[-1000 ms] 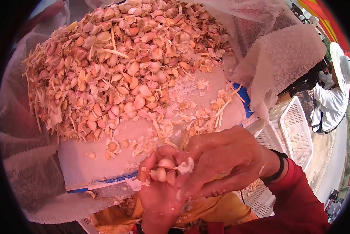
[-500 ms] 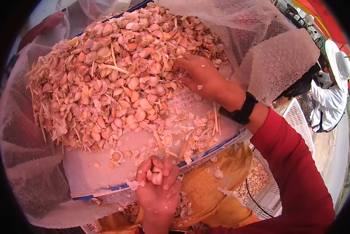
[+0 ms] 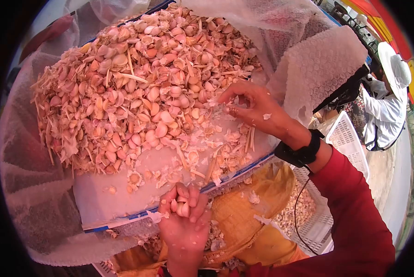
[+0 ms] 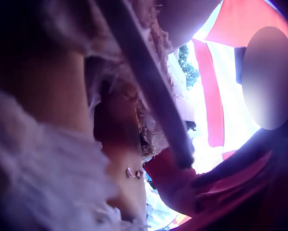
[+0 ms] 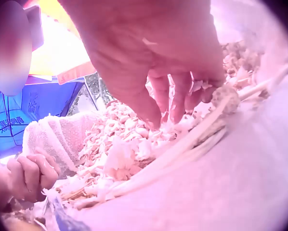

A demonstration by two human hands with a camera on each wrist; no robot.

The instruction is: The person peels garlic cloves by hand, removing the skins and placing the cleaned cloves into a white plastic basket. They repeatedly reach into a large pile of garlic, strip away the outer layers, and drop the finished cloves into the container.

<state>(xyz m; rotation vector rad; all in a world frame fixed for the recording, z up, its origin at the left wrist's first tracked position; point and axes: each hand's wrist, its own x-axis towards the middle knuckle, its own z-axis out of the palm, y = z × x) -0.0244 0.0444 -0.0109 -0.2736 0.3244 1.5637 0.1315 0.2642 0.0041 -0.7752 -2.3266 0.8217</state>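
A large heap of garlic cloves (image 3: 137,92), mixed with skins and thin stalks, covers much of a pale surface (image 3: 100,196). At that surface's front edge, my left hand (image 3: 184,231) faces palm up, its fingers curled round several peeled-looking cloves (image 3: 182,207). My right hand (image 3: 260,108) is over the heap's right side, fingers bent and thumb apart from the forefinger. In the right wrist view, the fingers of my right hand (image 5: 153,57) point down at cloves and skins (image 5: 134,132); anything at their tips is unclear. The left wrist view is dark and blurred.
Bubble wrap (image 3: 324,69) borders the heap. Below the front edge lie orange cloth (image 3: 237,207) and a white basket (image 3: 320,226) with cloves. Another white crate (image 3: 352,143) and a person in a white hat (image 3: 394,69) are at the right. Loose skins and stalks (image 3: 216,161) lie near the front.
My right hand left my left hand, reached into the heap, then drew back slightly toward the lower right. My left hand keeps its cloves. The view has shifted slightly.
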